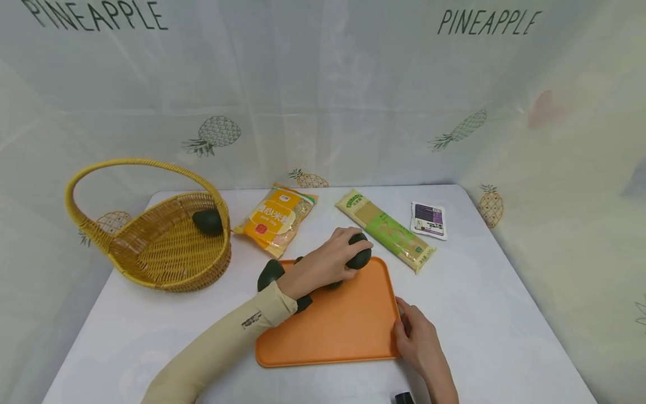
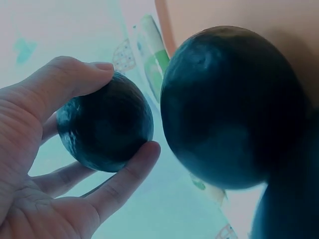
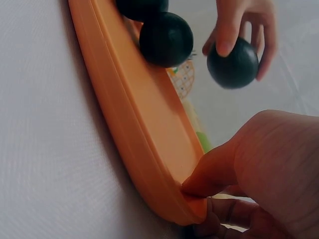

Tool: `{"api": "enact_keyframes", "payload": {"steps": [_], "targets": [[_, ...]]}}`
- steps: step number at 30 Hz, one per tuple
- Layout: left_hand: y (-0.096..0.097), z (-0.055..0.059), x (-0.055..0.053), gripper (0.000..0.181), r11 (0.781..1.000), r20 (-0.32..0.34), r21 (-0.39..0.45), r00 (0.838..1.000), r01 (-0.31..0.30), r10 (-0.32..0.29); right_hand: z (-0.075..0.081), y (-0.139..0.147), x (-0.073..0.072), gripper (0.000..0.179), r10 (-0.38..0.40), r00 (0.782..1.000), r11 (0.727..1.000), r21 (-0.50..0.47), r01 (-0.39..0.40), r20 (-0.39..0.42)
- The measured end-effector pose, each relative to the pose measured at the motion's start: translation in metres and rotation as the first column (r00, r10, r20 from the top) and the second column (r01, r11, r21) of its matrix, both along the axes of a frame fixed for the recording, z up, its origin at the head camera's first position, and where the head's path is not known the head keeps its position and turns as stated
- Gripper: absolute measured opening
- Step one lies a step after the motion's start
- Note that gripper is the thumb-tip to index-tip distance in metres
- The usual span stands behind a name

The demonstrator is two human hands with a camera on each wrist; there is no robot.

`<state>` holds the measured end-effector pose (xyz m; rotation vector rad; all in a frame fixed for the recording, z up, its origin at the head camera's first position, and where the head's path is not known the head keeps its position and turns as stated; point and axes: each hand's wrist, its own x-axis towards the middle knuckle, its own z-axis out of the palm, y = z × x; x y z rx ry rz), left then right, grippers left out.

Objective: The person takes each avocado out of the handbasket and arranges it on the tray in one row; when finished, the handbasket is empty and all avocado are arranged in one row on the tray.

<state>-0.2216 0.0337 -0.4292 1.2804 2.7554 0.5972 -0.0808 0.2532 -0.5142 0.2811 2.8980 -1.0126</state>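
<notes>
My left hand [image 1: 330, 259] grips a dark green avocado [image 1: 360, 252] over the back right part of an orange tray [image 1: 348, 325]. In the left wrist view thumb and fingers curl round this avocado [image 2: 105, 124], and a larger-looking one [image 2: 229, 109] stands close to the camera. Several more avocados [image 1: 271, 273] lie at the tray's left side, partly covered by my left arm. My right hand [image 1: 420, 339] holds the tray's right edge, its thumb over the rim in the right wrist view. Another avocado [image 1: 208, 222] sits inside a yellow wicker basket [image 1: 174, 252].
Behind the tray lie an orange-and-clear bag of grain [image 1: 277, 220], a long green-and-yellow packet [image 1: 386, 229] and a small white-and-purple sachet [image 1: 429, 220]. The basket's tall handle [image 1: 136, 163] arches up at the left. A small black object [image 1: 404, 398] shows at the front edge.
</notes>
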Motion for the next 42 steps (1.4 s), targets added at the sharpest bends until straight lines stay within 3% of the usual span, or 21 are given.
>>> {"api": "enact_keyframes", "payload": {"steps": [6,12,17,21,25,29,42], "targets": [[0.012,-0.004,-0.002,0.054,0.998,-0.002,-0.065,1.000,0.027,-0.027,-0.001,-0.001,-0.002,0.051,0.004,1.000,1.000,0.001,-0.004,0.002],[0.021,-0.009,0.002,0.053,0.989,-0.048,-0.142,0.998,0.040,-0.047,-0.001,-0.001,-0.003,0.051,0.002,1.000,1.000,0.007,-0.002,0.003],[0.026,-0.020,0.006,0.051,0.976,-0.118,-0.213,0.990,0.050,-0.077,-0.002,-0.002,-0.002,0.051,0.005,1.000,1.000,0.008,-0.005,-0.001],[0.030,-0.033,0.009,0.048,0.964,-0.199,-0.260,0.974,0.059,-0.113,-0.003,-0.002,0.000,0.051,0.005,1.000,1.000,0.004,-0.005,-0.001],[0.033,-0.042,0.011,0.045,0.952,-0.315,-0.302,0.938,0.045,-0.144,-0.004,-0.001,0.001,0.051,0.003,1.000,1.000,0.009,-0.003,-0.008],[0.037,-0.043,0.012,0.042,0.945,-0.402,-0.327,0.902,0.021,-0.159,-0.004,-0.001,0.001,0.051,0.002,1.000,1.000,0.012,-0.001,-0.016],[0.032,-0.041,0.016,0.027,0.941,-0.445,-0.339,0.883,-0.013,-0.148,-0.004,-0.001,0.002,0.051,-0.001,0.999,1.000,0.014,0.001,-0.034]]}}
